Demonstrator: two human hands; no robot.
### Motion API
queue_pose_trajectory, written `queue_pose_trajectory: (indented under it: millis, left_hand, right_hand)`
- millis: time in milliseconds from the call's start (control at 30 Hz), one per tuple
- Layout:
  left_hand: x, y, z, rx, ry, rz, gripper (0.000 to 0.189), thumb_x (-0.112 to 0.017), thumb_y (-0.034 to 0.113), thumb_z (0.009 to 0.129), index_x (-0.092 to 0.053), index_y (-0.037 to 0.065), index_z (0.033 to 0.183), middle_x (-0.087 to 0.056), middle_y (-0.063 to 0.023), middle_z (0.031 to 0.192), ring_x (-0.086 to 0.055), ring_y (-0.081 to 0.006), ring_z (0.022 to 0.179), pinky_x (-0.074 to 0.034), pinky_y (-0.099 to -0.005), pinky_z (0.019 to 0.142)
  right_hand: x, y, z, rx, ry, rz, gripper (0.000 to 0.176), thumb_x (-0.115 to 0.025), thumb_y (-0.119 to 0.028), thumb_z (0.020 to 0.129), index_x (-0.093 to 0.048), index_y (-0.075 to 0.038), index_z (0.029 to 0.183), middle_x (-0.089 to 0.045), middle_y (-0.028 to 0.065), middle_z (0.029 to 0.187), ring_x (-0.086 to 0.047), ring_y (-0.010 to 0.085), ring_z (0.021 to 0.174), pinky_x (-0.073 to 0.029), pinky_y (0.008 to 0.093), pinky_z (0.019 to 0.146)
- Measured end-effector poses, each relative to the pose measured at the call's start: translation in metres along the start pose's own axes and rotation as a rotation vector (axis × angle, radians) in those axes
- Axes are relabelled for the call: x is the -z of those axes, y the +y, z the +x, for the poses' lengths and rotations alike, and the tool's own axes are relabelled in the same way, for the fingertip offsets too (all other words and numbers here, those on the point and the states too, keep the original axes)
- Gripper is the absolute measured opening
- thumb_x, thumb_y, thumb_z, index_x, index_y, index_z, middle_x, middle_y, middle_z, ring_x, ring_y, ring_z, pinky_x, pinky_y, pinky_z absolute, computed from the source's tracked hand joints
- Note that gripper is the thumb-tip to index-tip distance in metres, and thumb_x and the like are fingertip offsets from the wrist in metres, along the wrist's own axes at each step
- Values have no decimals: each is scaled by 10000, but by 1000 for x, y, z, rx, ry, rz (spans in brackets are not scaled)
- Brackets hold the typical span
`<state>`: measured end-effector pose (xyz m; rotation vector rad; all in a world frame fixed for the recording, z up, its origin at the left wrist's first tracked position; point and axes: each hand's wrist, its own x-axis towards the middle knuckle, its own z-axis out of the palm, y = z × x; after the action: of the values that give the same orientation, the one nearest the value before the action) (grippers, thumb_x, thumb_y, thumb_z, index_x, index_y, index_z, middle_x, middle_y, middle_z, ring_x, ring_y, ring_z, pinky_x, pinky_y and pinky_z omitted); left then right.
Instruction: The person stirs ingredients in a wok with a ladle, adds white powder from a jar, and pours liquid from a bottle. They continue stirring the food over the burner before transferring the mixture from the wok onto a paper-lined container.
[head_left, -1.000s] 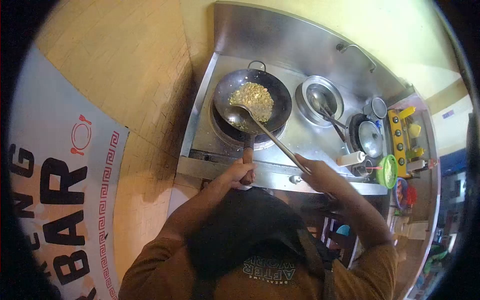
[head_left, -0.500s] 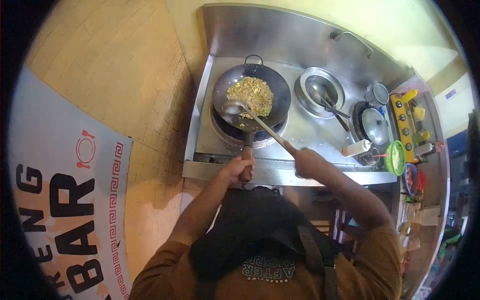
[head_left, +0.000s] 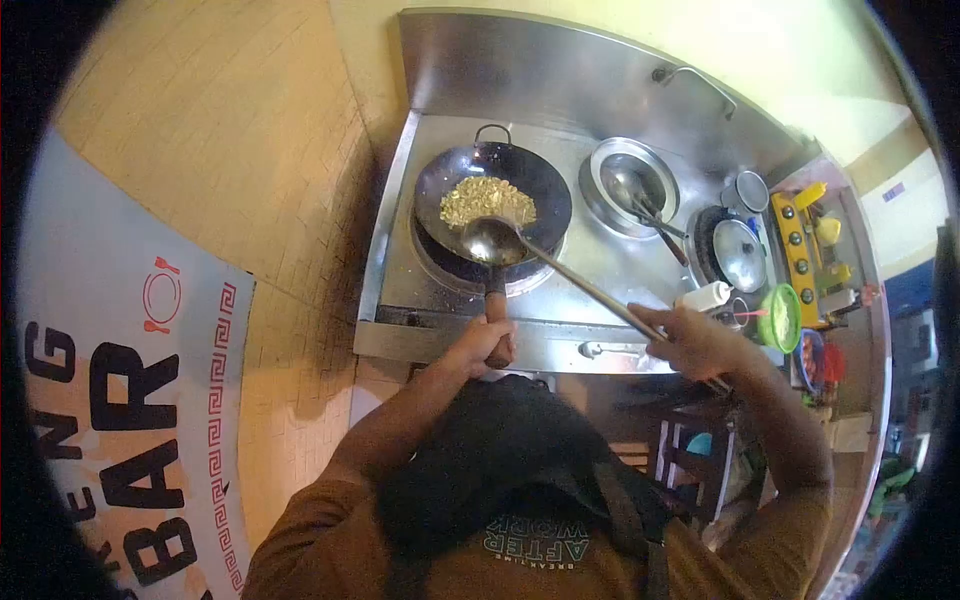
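Gripping the wok's handle, the left hand (head_left: 487,340) sits at the front edge of the steel range (head_left: 600,262), fingers curled tight round it. The right hand (head_left: 690,340) is over the same front edge, further right, fingers closed round the end of the long ladle (head_left: 572,277). The ladle slants up-left, its bowl resting inside the near wall of the wok (head_left: 545,195). The wok sits on the burner near the range's left edge, with fried rice (head_left: 487,200) heaped toward its far side. Bare steel lies between the wok and the round basin (head_left: 605,160) to its right. The right end is crowded: a squeeze bottle (head_left: 707,296), a pot lid (head_left: 740,255), a green bowl (head_left: 780,318). The backsplash (head_left: 540,70) closes the far edge.
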<state>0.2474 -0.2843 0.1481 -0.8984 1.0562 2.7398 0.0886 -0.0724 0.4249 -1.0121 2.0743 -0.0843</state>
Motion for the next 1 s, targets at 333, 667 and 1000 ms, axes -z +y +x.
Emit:
queue_pose_trajectory:
  millis: [333, 667, 1000]
  left_hand:
    - [29, -10, 16, -284, 265, 613, 393, -670, 229, 889, -520, -39, 1134, -615, -128, 948, -624, -218, 842, -530, -377, 686]
    - [-71, 85, 71, -210, 113, -724, 861, -518, 666, 849, -377, -17, 1354, -542, -208, 1203, -594, -323, 1019, -499, -441, 881]
    - [-12, 6, 72, -958, 512, 762, 523, -703, 343, 830, -557, -43, 1151, -636, -160, 964, -621, -264, 840, -496, -383, 793]
  right_hand:
    - [-120, 28, 166, -93, 437, -82, 685, -527, -114, 853, -250, -116, 1480, -617, 289, 846, -630, 432, 783, -502, 514, 732]
    - [-93, -37, 34, -149, 409, -53, 622, -485, -26, 877, -293, -57, 1467, -611, 313, 1029, -621, 432, 971, -469, 480, 872]
    - [-69, 28, 158, 28, 589, -111, 703, -504, -39, 815, -273, -114, 1474, -621, 309, 867, -627, 451, 803, -498, 509, 744]
